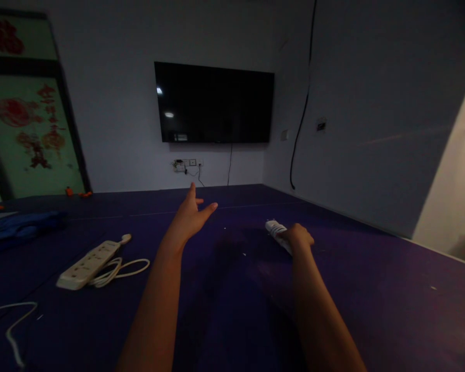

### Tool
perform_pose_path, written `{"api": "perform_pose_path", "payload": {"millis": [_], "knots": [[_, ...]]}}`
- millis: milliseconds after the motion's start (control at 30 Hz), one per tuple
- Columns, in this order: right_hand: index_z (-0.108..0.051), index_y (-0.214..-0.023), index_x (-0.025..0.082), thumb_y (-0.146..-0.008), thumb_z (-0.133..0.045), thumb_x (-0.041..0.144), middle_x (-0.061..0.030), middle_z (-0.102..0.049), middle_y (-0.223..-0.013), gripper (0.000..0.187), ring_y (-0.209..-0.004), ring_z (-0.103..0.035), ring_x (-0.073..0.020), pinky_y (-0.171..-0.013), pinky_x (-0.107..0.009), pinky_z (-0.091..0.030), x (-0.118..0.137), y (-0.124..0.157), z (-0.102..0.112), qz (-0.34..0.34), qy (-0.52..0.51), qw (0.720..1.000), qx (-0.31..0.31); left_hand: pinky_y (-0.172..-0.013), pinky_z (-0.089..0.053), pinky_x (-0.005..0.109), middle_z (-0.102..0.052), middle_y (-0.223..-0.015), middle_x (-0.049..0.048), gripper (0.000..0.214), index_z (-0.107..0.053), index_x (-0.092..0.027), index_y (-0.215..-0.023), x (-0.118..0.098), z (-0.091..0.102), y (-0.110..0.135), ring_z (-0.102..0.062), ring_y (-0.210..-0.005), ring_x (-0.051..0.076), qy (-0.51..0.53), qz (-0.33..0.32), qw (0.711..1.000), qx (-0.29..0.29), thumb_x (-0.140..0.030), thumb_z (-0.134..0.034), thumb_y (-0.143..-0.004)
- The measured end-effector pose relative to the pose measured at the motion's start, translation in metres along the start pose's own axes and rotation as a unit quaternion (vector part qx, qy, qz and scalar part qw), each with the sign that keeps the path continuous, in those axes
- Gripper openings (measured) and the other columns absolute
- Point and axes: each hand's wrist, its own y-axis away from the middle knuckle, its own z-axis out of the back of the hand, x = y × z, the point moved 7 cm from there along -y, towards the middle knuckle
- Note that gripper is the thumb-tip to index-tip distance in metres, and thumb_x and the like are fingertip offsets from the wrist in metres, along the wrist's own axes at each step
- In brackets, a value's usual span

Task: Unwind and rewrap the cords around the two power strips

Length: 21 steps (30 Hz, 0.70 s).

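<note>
My left hand (190, 214) is stretched forward above the dark purple floor mat (372, 289), fingers extended and apart, holding nothing. My right hand (297, 237) is closed around a white stick-shaped object (274, 229), perhaps a remote, whose far end pokes out past my fingers toward the wall. That object lies low, at or just above the mat. A black television (215, 102) hangs on the white wall straight ahead of both hands.
A white power strip (87, 265) with a coiled cord (118, 269) lies on the mat to the left. Another white cable (13, 323) runs at the bottom left. A blue object (21, 227) sits at the far left. Wall sockets (186, 164) sit under the television.
</note>
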Motion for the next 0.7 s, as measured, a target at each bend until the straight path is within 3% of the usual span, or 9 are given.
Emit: {"api": "perform_pose_path", "payload": {"millis": [233,433,567,700], "knots": [[-0.056,-0.121,0.006,-0.073,-0.066,0.047,-0.0288,-0.056,-0.118,0.064,-0.114,-0.053,-0.0368,-0.086,-0.047,-0.045,-0.03,-0.013,0.017,-0.063,-0.034,0.997,-0.009,-0.093,-0.043,0.045,-0.062,-0.115,0.0177,0.091,-0.024,-0.02,-0.144,0.003,0.006,-0.002,-0.059,-0.106,0.028,-0.006,-0.003,1.0,-0.002,-0.036,-0.073,-0.069],[-0.053,-0.124,0.005,-0.08,-0.056,0.047,-0.0288,-0.051,-0.125,0.061,-0.117,-0.049,-0.0383,-0.093,-0.051,-0.038,-0.059,-0.015,0.011,-0.133,-0.102,0.986,-0.009,-0.092,-0.044,0.042,-0.066,-0.109,0.0149,0.086,-0.026,-0.019,-0.143,-0.008,0.021,0.001,-0.061,-0.102,0.025,-0.005,-0.006,1.0,-0.019,-0.034,-0.07,-0.071],[-0.052,-0.124,0.003,-0.085,-0.046,0.048,-0.0289,-0.05,-0.126,0.06,-0.119,-0.047,-0.0388,-0.1,-0.054,-0.03,-0.07,-0.015,0.001,-0.143,-0.116,0.983,-0.001,-0.092,-0.043,0.037,-0.068,-0.105,0.0128,0.077,-0.035,-0.014,-0.139,-0.011,0.057,0.006,-0.063,-0.098,0.022,-0.01,0.034,0.997,-0.066,-0.031,-0.069,-0.072],[-0.053,-0.124,0.006,-0.087,-0.042,0.05,-0.0275,-0.05,-0.128,0.059,-0.121,-0.044,-0.0402,-0.101,-0.057,-0.024,-0.071,-0.015,-0.001,-0.151,-0.118,0.981,-0.005,-0.089,-0.043,0.035,-0.068,-0.103,0.0114,0.067,-0.045,-0.012,-0.132,0.0,0.12,0.015,-0.063,-0.09,0.018,-0.017,0.07,0.972,-0.224,-0.028,-0.068,-0.071]]}}
